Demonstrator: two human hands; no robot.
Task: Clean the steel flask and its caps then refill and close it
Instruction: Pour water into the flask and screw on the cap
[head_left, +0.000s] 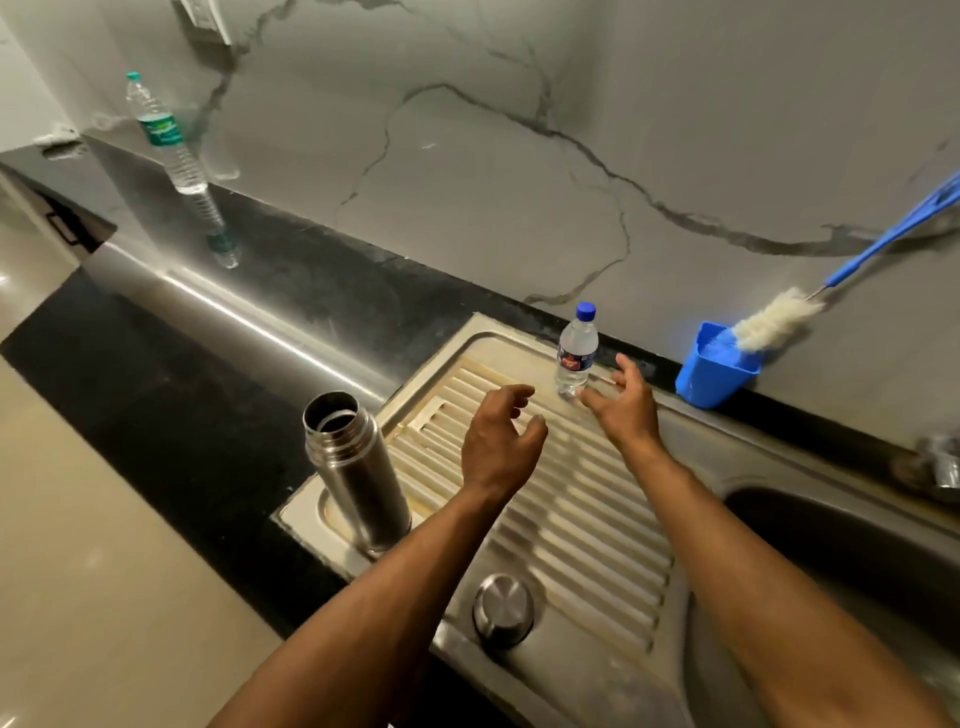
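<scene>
steel flask (357, 475) uncapped; 2 empty hands (501, 447) near small bottle (575, 352).

One steel flask (357, 473) stands open on the drainboard (582, 525), and one steel cap (503, 609) lies there too. Two plastic bottles are in view: a small one (576, 351) with a blue cap, and a taller one (165, 136) at the far end of the counter (its reflection shows in the black top). There is one blue cup (714, 373), one bottle brush (779, 323), and two hands, left (501, 446) and right (623, 402).
</scene>
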